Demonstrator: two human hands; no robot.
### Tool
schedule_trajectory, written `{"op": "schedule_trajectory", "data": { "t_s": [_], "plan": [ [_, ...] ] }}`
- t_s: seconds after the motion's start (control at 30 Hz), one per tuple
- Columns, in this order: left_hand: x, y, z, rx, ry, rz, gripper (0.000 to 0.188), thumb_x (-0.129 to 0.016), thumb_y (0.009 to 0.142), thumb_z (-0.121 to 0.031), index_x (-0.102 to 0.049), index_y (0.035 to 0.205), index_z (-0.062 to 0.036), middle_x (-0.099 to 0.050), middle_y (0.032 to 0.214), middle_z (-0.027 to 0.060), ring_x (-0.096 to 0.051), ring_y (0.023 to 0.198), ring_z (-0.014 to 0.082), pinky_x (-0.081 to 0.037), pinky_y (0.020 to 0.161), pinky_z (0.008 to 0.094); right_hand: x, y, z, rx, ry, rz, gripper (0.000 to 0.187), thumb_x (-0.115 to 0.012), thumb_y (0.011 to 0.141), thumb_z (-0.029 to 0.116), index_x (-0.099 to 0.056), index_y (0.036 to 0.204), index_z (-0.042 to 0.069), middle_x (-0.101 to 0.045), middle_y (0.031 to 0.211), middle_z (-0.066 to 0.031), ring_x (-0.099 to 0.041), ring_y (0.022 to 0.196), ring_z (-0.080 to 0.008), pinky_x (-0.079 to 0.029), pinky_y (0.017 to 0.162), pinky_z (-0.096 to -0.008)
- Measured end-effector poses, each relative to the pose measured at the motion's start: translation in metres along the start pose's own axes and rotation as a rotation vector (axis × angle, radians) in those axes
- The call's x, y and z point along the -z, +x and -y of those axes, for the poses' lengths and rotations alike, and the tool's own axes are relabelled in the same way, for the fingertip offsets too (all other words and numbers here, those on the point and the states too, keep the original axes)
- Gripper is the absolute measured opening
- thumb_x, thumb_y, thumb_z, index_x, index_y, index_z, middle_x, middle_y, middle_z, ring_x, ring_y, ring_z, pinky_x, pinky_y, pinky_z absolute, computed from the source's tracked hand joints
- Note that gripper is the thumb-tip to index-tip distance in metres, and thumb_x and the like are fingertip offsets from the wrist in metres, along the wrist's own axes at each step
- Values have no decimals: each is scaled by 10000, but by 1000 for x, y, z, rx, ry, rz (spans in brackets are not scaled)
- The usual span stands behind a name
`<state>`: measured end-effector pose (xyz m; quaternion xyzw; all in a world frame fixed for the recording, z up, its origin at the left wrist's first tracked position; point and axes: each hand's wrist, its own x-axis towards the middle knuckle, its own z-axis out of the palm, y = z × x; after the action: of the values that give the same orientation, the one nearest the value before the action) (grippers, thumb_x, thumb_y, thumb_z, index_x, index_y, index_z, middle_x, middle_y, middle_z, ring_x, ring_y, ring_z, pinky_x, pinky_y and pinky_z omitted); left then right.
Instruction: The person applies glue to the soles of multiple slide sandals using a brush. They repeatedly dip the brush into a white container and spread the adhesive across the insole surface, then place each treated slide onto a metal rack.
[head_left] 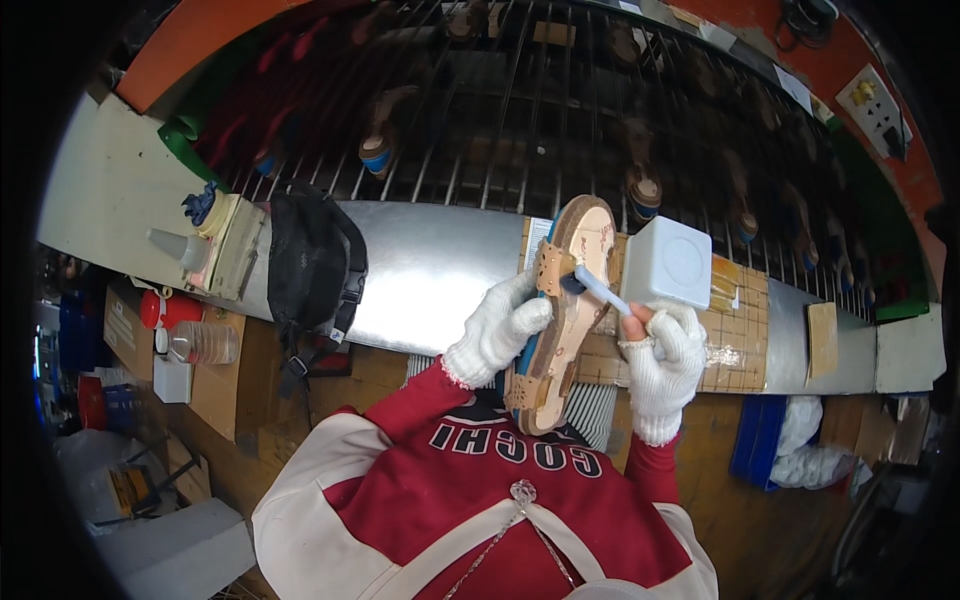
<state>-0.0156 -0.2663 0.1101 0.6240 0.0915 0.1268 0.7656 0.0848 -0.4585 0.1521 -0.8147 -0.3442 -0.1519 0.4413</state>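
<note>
My left hand (497, 328), in a white knit glove, grips a tan sandal (555, 345) by its side. The sandal has a pale insole, a perforated strap and blue along one edge, and it is tilted lengthwise in front of my chest. My right hand (664, 368), gloved with bare fingertips showing, pinches the pale handle of a small brush (603, 290). The brush's dark head meets the sandal beside the strap; whether it presses on the insole or the strap, I cannot tell. Just beyond the right hand stands a white square container (670, 262).
Behind the metal ledge (430, 270) runs a rack of rods (490, 150) carrying several shoes on blue forms. A black bag (312, 265) lies on the ledge at left, near a squeeze bottle (180, 246). Taped cardboard (735, 350) lies under the container. Blue bins (758, 440) stand lower right.
</note>
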Motion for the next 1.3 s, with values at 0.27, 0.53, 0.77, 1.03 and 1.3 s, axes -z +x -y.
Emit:
{"op": "schedule_trajectory", "data": {
  "t_s": [0.27,0.53,0.77,1.03,1.3],
  "plan": [
    [5,0,-6,-4,74,17,1095,-609,819,-808,-451,1423,92,-647,1227,143,-632,1111,180,-529,946,304,-9,22,1,104,-46,-76,179,-837,783,135,-791,944,72,-687,939,-57,-583,835,-212,-393,797,-346],
    [10,2,-19,47,31,74,1070,-608,829,-801,-472,1411,87,-656,1221,134,-643,1104,166,-530,950,299,-1,27,-8,149,1,32,208,-852,745,123,-786,933,62,-692,934,-71,-612,867,-241,-444,786,-351],
    [10,17,-23,147,-98,136,868,-581,926,-683,-535,1362,65,-659,1210,135,-637,1109,143,-533,908,277,14,31,-17,78,223,110,187,-841,763,128,-778,924,56,-689,926,-71,-609,883,-234,-444,808,-345],
    [-6,27,-19,235,-452,70,755,-531,983,-608,-456,1446,-17,-657,1232,162,-714,1024,194,-621,859,316,12,13,-10,1,112,84,182,-819,815,189,-774,924,51,-684,921,-77,-591,857,-224,-418,785,-346],
    [-7,17,-17,195,-268,63,788,-513,985,-642,-469,1442,-1,-649,1269,147,-679,1096,171,-585,903,308,6,24,-5,140,-72,-51,164,-831,800,155,-782,934,74,-687,927,-53,-580,856,-221,-407,797,-348]
  ]
}}
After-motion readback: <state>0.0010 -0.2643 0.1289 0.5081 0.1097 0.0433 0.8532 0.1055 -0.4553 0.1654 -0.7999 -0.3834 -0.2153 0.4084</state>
